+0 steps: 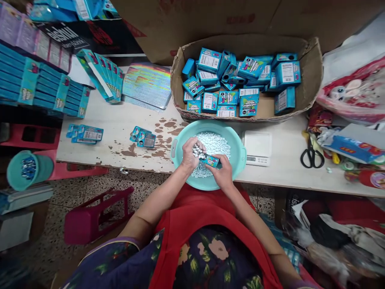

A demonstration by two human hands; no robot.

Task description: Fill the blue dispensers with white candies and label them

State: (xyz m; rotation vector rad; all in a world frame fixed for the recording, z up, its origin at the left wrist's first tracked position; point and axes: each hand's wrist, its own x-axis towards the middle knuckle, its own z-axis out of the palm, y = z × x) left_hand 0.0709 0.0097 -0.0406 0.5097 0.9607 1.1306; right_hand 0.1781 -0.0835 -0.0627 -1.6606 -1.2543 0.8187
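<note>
Over a turquoise basin (238, 170) partly filled with small pale candies (217, 141), both my hands are close together. My left hand (190, 154) is closed around a handful of the candies. My right hand (223, 171) grips a small blue candy box (212, 161), whose end meets the fingers of my left hand. The box's opening is hidden by those fingers. Beyond the basin stands a cut-down cardboard carton (177, 90) with many blue boxes lying in it at various angles.
Small flat boxes (146, 137) lie left of the basin, with another group (87, 133) farther left. A white scale (257, 146) stands right of the basin, then black scissors (312, 156). Stacked flattened boxes (30, 82) fill the left side. A magenta stool (81, 220) is on the floor.
</note>
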